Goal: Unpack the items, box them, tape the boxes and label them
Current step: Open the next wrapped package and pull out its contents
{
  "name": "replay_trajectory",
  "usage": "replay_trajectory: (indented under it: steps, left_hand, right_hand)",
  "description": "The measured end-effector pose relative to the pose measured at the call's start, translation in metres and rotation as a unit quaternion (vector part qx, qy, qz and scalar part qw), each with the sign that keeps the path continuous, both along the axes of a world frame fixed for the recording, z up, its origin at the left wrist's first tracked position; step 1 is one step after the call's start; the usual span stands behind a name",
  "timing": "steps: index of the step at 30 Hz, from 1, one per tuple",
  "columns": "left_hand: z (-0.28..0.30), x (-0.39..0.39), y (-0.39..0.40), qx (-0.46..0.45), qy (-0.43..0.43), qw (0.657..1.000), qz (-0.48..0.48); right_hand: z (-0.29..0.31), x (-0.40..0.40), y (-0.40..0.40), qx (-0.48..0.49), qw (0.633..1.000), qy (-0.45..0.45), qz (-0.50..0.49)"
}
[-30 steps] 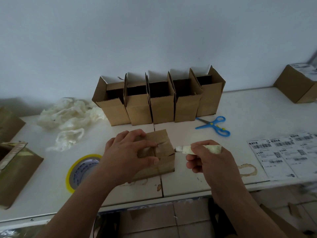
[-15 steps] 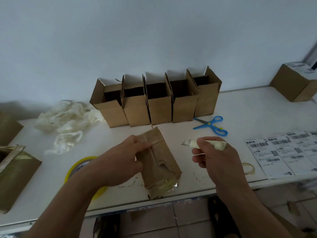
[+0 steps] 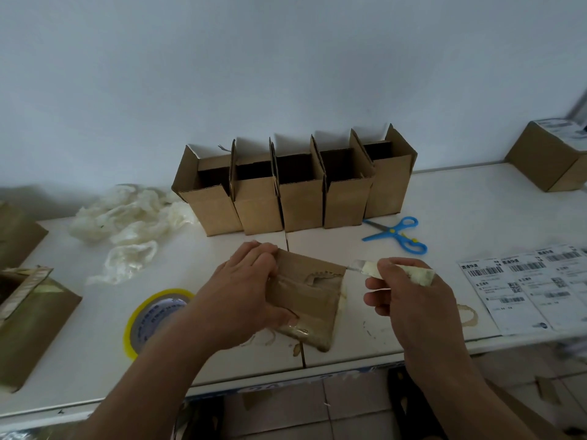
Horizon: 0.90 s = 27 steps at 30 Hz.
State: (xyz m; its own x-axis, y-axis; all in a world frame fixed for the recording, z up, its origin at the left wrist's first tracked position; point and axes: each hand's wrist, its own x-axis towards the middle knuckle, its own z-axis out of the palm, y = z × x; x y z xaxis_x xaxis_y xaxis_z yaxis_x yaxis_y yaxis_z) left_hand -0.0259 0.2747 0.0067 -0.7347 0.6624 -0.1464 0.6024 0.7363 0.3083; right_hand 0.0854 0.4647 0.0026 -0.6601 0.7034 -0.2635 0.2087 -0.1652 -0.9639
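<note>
A small taped cardboard box (image 3: 313, 293) lies on the white table (image 3: 444, 198) near its front edge. My left hand (image 3: 244, 296) grips the box from the left, fingers curled over its far edge and thumb on its near side. My right hand (image 3: 403, 296) holds a cutter (image 3: 394, 272) with a tape-wrapped handle. The blade tip touches the box's upper right corner. A torn strip of tape shows on the box's top face.
Several open cardboard boxes (image 3: 295, 188) stand in a row at the back. Blue scissors (image 3: 397, 233) lie right of them, shipping labels (image 3: 527, 290) at the right edge, a yellow tape roll (image 3: 152, 315) at left, crumpled white wrapping (image 3: 127, 223) behind it, more boxes (image 3: 28, 325) far left and one box (image 3: 552, 154) far right.
My left hand turned the box from standing on end to lying flatter on the table. My right hand brought the cutter's blade in to the box's upper right corner.
</note>
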Motion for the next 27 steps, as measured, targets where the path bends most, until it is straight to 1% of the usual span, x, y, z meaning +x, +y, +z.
replay_trajectory:
  steps: [4, 9, 14, 16, 20, 27]
  left_hand:
    - [-0.001, 0.003, 0.001, 0.001, 0.026, 1.0, 0.011]
    - [-0.005, 0.004, 0.003, -0.003, 0.038, 0.999, 0.018]
    - [-0.006, 0.005, 0.005, -0.002, 0.035, 0.999, 0.014]
    - [-0.005, 0.006, 0.006, 0.012, 0.026, 0.999, 0.018]
    - [-0.008, 0.007, 0.008, 0.037, 0.012, 0.999, 0.027]
    - [-0.01, 0.006, 0.009, 0.04, 0.007, 0.999, 0.032]
  right_hand:
    - [-0.003, 0.0, -0.006, 0.014, 1.0, 0.008, -0.002]
    - [-0.002, 0.002, -0.011, 0.007, 1.0, 0.015, -0.017]
    - [-0.002, 0.002, -0.016, -0.003, 1.0, 0.015, -0.021]
    - [-0.003, 0.004, -0.02, -0.01, 0.999, 0.023, -0.024]
    - [-0.004, 0.008, -0.029, -0.004, 0.999, 0.022, -0.027]
    - [-0.004, 0.013, -0.035, 0.016, 1.0, 0.01, -0.011]
